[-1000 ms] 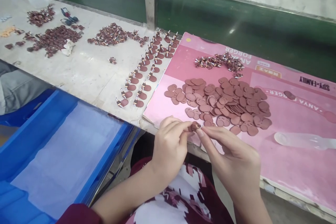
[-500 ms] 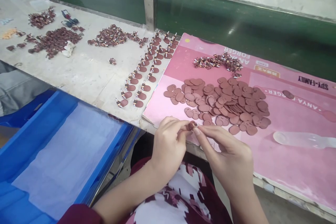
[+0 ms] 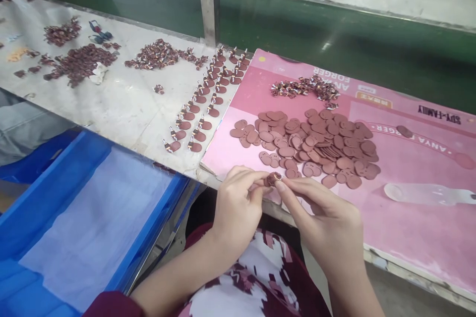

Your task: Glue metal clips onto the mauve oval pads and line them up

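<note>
both hands pinching brown piece (image 3: 274, 178)

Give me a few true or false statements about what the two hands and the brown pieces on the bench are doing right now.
1. Both hands, left hand and right hand, pinch one small brown oval piece. True.
2. The heap of flat brown oval tags lies in the blue plastic crate. False: it lies on the pink printed card.
3. Two rows of finished brown pieces sit left of the pink card. True.
4. The clear plastic bottle stands upright. False: it lies on its side.
</note>
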{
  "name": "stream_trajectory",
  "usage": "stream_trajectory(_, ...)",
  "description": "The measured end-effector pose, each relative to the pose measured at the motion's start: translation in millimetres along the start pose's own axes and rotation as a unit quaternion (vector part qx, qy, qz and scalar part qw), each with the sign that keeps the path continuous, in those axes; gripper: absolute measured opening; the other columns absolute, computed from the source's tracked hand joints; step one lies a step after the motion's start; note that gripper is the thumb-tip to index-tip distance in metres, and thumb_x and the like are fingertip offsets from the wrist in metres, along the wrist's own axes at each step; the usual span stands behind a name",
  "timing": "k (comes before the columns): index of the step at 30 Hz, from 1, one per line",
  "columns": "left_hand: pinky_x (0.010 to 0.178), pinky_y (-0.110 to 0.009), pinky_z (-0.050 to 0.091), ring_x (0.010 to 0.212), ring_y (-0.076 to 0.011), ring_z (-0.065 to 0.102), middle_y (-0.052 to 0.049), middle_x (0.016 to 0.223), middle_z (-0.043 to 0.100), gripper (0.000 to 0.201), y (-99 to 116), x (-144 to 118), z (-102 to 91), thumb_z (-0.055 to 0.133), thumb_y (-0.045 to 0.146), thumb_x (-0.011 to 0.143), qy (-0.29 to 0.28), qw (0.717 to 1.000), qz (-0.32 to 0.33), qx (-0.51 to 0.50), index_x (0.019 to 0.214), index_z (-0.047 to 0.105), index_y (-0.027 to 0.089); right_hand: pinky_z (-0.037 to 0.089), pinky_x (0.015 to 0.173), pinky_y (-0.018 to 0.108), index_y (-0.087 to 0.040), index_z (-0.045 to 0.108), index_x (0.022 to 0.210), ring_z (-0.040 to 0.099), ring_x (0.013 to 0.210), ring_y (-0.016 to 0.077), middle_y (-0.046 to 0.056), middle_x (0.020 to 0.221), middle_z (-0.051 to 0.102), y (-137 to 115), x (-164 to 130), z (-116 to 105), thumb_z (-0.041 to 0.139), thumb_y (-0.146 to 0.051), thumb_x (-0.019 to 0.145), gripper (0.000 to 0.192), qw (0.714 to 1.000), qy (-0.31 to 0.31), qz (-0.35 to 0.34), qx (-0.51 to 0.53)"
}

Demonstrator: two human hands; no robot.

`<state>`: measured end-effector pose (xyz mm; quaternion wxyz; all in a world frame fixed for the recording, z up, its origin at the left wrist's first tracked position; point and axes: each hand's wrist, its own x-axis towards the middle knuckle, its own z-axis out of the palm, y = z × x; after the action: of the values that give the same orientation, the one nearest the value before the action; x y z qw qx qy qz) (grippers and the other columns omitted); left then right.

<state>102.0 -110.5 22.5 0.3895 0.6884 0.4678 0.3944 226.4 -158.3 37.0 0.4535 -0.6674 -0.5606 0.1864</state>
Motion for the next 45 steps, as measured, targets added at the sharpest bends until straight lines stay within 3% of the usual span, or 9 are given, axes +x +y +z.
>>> stream_trajectory(10,0.069,-0.026,0.058,0.075,-0.0137,0.067,-0.001,0.081,0.067,0.032,-3.7,2.9,1.6,0.059,-0.007,0.073,-0.026,0.998,-0.042,-0.032,0.088,0.072,0.019,0.057,0.062,0.028,-0.022,0.071,0.082,0.068,0.068,0.0168,0.002,0.079,0.072,1.4,1.6,-2.0,0.063,-0.025,0.085,0.009,1.000,0.003,0.004,-0.012)
stream_trajectory(20,0.079,-0.032,0.058,0.079,-0.0169,0.070,-0.004,0.087,0.074,0.027,-2.6,7.4,3.7,0.070,0.000,0.071,-0.073,0.984,-0.123,-0.109,0.089,0.075,0.019,0.056,0.062,0.027,-0.022,0.071,0.079,0.068,0.069,0.0172,0.002,0.078,0.073,0.7,5.5,-7.7,0.061,-0.028,0.087,0.014,0.999,0.005,0.009,-0.045)
stream_trajectory(24,0.077,-0.032,0.060,0.075,-0.0173,0.071,-0.004,0.082,0.076,0.022,-1.1,9.1,2.7,0.074,0.004,0.068,-0.085,0.968,-0.149,-0.183,0.085,0.076,0.019,0.056,0.059,0.029,-0.023,0.071,0.075,0.069,0.066,0.0183,0.002,0.075,0.073,3.1,6.3,-14.4,0.057,-0.035,0.089,0.024,0.996,0.048,0.043,-0.059)
stream_trajectory(29,0.074,-0.031,0.061,0.075,-0.0191,0.073,-0.004,0.078,0.077,0.024,-1.5,10.5,1.8,0.077,0.007,0.065,-0.116,0.933,-0.208,-0.268,0.087,0.076,0.017,0.059,0.063,0.029,-0.023,0.073,0.086,0.069,0.068,0.0174,0.003,0.082,0.074,7.8,6.4,-22.1,0.066,-0.036,0.081,0.015,0.994,0.077,0.065,-0.050)
stream_trajectory(31,0.076,-0.032,0.061,0.075,-0.0192,0.073,-0.004,0.078,0.077,0.025,-1.2,10.3,1.1,0.078,0.007,0.065,-0.114,0.928,-0.214,-0.284,0.087,0.076,0.017,0.059,0.066,0.029,-0.024,0.072,0.093,0.069,0.071,0.0169,0.004,0.087,0.073,8.8,6.7,-26.0,0.066,-0.031,0.083,0.014,0.997,0.053,0.029,-0.046)
stream_trajectory(34,0.078,-0.030,0.060,0.077,-0.0185,0.073,-0.003,0.079,0.077,0.023,2.0,10.7,-2.8,0.078,0.009,0.065,-0.116,0.929,-0.207,-0.286,0.085,0.077,0.019,0.058,0.075,0.033,-0.027,0.071,0.102,0.066,0.089,0.0189,0.006,0.099,0.068,10.5,10.3,-35.4,0.065,-0.021,0.084,0.020,0.995,0.005,-0.081,-0.051)
stream_trajectory(37,0.078,-0.030,0.060,0.078,-0.0187,0.072,-0.003,0.081,0.077,0.024,9.2,12.8,-10.8,0.078,0.007,0.065,-0.161,0.926,-0.201,-0.276,0.086,0.077,0.020,0.056,0.081,0.036,-0.033,0.070,0.105,0.060,0.106,0.0213,0.006,0.112,0.062,10.8,18.9,-47.4,0.063,-0.015,0.084,0.029,0.980,-0.058,-0.182,-0.048)
stream_trajectory(41,0.080,-0.031,0.059,0.080,-0.0193,0.072,-0.002,0.082,0.077,0.023,21.4,15.9,-22.9,0.073,0.004,0.070,-0.258,0.910,-0.181,-0.270,0.086,0.077,0.020,0.055,0.085,0.034,-0.034,0.069,0.106,0.061,0.107,0.0196,0.004,0.107,0.067,5.9,31.9,-60.4,0.060,-0.019,0.088,0.025,0.955,-0.163,-0.246,-0.014)
stream_trajectory(45,0.074,-0.030,0.059,0.076,-0.0197,0.071,-0.002,0.077,0.076,0.024,30.3,14.6,-28.2,0.072,0.005,0.071,-0.305,0.892,-0.180,-0.282,0.087,0.078,0.021,0.057,0.078,0.028,-0.034,0.072,0.100,0.068,0.092,0.0167,0.000,0.093,0.072,0.4,36.6,-67.0,0.059,-0.022,0.089,0.021,0.941,-0.217,-0.261,0.007)
